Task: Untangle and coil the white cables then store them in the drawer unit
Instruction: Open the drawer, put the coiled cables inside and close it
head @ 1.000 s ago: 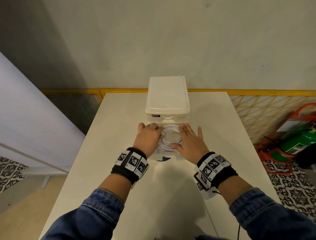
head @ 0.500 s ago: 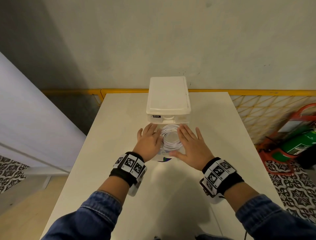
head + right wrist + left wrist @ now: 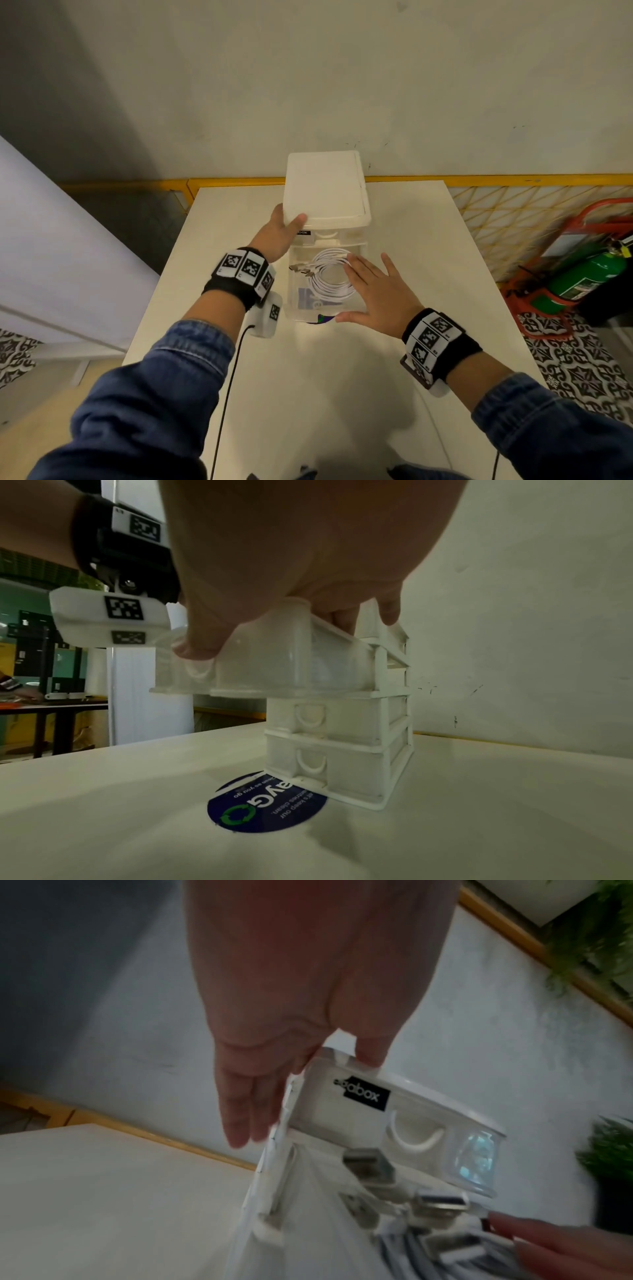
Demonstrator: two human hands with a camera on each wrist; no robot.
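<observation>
A white drawer unit (image 3: 327, 188) stands at the back of the table, with its upper clear drawer (image 3: 294, 291) pulled out toward me. The coiled white cables (image 3: 330, 277) lie inside that drawer, connectors pointing left. My left hand (image 3: 281, 233) rests on the unit's front left corner, thumb on the lid and straight fingers down the side (image 3: 246, 1123). My right hand (image 3: 373, 291) lies flat over the drawer's right rim, with the thumb on the drawer front (image 3: 291, 664). The cable connectors (image 3: 438, 1202) show close up in the left wrist view.
The white table (image 3: 308, 394) carries a round blue sticker (image 3: 267, 804) under the unit's front. A wall stands right behind the unit. To the right, beyond the table's edge, are a yellow mesh fence (image 3: 513, 222) and a green fire extinguisher (image 3: 589, 274).
My left hand has left the drawer's left rim and gone up to the unit's top left corner. The right hand stays on the drawer's right side, and the cables now show uncovered.
</observation>
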